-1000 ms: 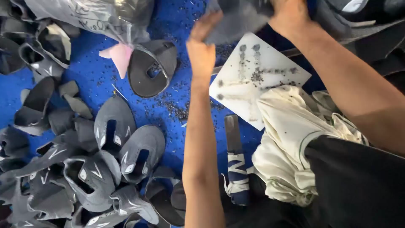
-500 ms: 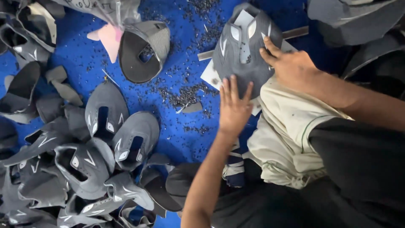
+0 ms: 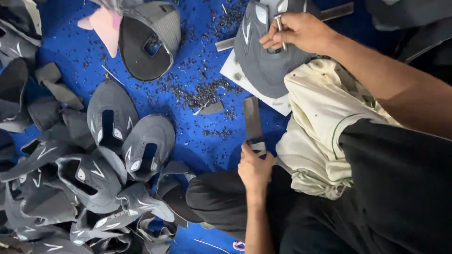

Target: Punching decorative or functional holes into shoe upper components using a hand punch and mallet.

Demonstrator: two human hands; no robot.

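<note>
Grey fabric shoe upper [image 3: 263,56] is lying flat on a white cutting board [image 3: 249,84], up near the top of the view, and the right hand [image 3: 301,32] is on top of it. Those fingers [image 3: 273,40] are pinched together around a thin metal punch tool [image 3: 280,29], held roughly upright with its tip on the upper near the opening. The right forearm runs off to the right over a cream-coloured cloth [image 3: 320,127] draped on the person's lap.

The left hand [image 3: 254,167] is lower down, fingers wrapped shut around the handle of a flat dark metal bar [image 3: 253,123] that points up toward the board. It sits just above the person's knee in black trousers [image 3: 226,202].

Everything's on a bright blue mat on the floor [image 3: 197,42], and it's covered in little dark punched-out scraps [image 3: 202,94], thickest just left of the board. One bigger grey offcut [image 3: 211,108] lies among them.

Counting stuff: one upper under the hand, one dark upper turned inside out [image 3: 148,40] at the top with a pink piece [image 3: 106,26] beside it, two clear ones side by side mid-left [image 3: 110,115] [image 3: 148,146], then a messy overlapping pile of grey uppers [image 3: 70,188] bottom left, too tangled to count properly. More dark pieces line the left edge [image 3: 14,42].
</note>
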